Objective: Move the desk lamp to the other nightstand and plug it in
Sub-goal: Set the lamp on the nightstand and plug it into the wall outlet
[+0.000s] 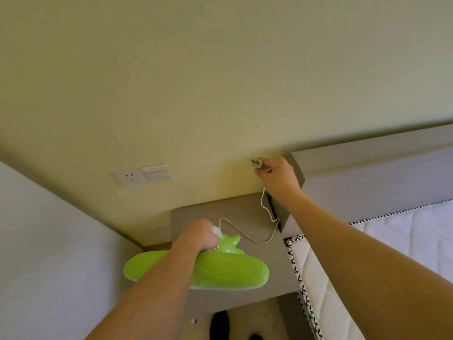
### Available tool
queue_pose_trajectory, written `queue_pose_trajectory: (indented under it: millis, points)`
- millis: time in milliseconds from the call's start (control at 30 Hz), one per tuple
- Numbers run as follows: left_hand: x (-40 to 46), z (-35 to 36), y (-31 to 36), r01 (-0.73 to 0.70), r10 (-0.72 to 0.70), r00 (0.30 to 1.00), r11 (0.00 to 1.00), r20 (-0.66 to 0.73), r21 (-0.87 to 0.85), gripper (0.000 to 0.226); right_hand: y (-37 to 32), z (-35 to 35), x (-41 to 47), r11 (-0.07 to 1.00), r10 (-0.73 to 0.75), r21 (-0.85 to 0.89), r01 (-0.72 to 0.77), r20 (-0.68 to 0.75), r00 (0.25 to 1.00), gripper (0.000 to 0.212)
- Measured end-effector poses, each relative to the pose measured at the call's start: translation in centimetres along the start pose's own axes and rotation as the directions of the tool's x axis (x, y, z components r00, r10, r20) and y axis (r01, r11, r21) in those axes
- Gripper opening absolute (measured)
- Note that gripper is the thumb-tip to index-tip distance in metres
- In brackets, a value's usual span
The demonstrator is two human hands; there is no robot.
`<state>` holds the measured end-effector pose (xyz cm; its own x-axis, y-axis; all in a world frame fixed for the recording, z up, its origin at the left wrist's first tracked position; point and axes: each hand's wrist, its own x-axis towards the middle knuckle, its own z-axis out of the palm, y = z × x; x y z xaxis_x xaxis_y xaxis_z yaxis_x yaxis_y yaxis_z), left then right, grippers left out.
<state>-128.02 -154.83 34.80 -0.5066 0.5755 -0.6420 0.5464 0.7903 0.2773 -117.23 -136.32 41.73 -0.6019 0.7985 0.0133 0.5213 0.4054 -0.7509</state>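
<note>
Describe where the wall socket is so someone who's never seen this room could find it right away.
Start at the grey nightstand beside the bed, where the green lamp sits. On the cream wall above it and to the left is a pair of white plates. The wall socket is the left plate, marked by dark pin holes; its right neighbour is a plain switch.

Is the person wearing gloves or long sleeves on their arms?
No. The left hand and the right hand are both bare, with no gloves. Both forearms are uncovered as far as the picture shows, with no sleeves, watch or bracelet visible.
</note>
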Motion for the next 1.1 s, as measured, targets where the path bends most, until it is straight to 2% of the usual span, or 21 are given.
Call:
queue_pose_trajectory:
  millis: [267,400,600,733,933,1100]
  points:
    - [3.0,1.9,-0.3,0.037,-0.036,0.998,0.999,0.046,-0.025,0.034,2.3,3.4,-0.1,0.998,0.063,-0.009,-0.062,0.143,0.988,0.020]
    - [4.3,1.3,-0.1,0.030,-0.029,0.995,1.000,0.090,-0.009,0.039,3.1,5.0,-0.6,0.990,0.127,0.029,-0.134,0.181,0.975,0.011]
    - [5.2,1.2,-0.3,0.035,-0.042,0.986,0.998,0.161,0.044,0.049,4.6,6.2,-1.3,0.958,0.248,0.096,-0.269,0.187,0.951,0.011]
    - [5.0,1.1,-0.2,0.032,-0.040,0.986,0.998,0.161,0.054,0.046,5.2,6.0,-1.5,0.943,0.285,0.125,-0.308,0.171,0.943,0.008]
    - [4.3,0.0,0.3,0.049,-0.052,0.985,0.999,0.164,0.024,0.035,4.8,4.8,-1.6,0.939,0.287,0.153,-0.307,0.142,0.947,0.019]
    - [2.5,-2.0,-0.7,0.139,-0.139,0.989,0.990,0.052,-0.003,0.034,3.5,3.3,-1.0,0.947,0.259,0.153,-0.284,0.165,0.952,0.027]
